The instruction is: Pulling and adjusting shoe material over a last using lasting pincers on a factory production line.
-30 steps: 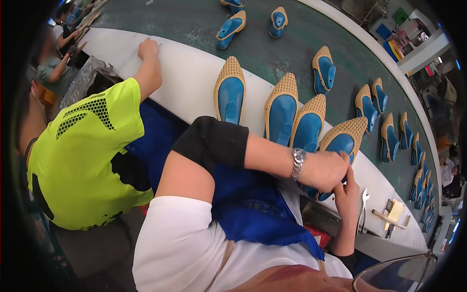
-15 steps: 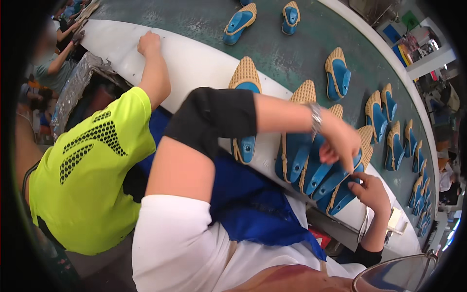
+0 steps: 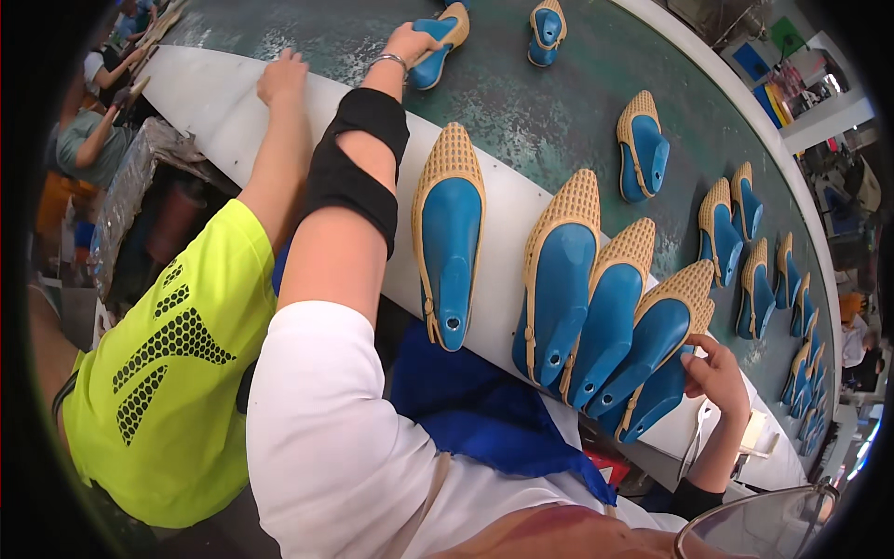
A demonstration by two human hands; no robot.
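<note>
Shoes with tan woven toes and thin heel straps, each mounted on a blue last. The left hand [image 3: 408, 45] reaches far and left to a far shoe [image 3: 434, 63] on the dark green surface [image 3: 326, 30]; its fingers lie over the blue last, but how tightly they close cannot be told. The right hand [image 3: 717, 374], near and right, has its thumb and forefinger bent at the edge of the rightmost shoe [image 3: 659, 396]; whether these tips pinch or merely touch cannot be told. The rightmost shoe, partly hidden by its neighbour, belongs to a close group of four on the white ledge [image 3: 209, 86]. A separate shoe [image 3: 452, 233] lies on the ledge to their left, its toe pointing far. A metal hand tool [image 3: 695, 430] lies near the right wrist, and a co-worker's hand [image 3: 282, 78] rests on the far left of the ledge.

Handling, by judgement: each last appears rigid and smooth, giving the shoe a firm body of moderate weight that may slip under dry fingertips. The woven upper is probably softer and easily marked, and the strap is the weakest part. The bare sides of the last, toward the heel, offer the soundest hold, clear of strap and weave.
</note>
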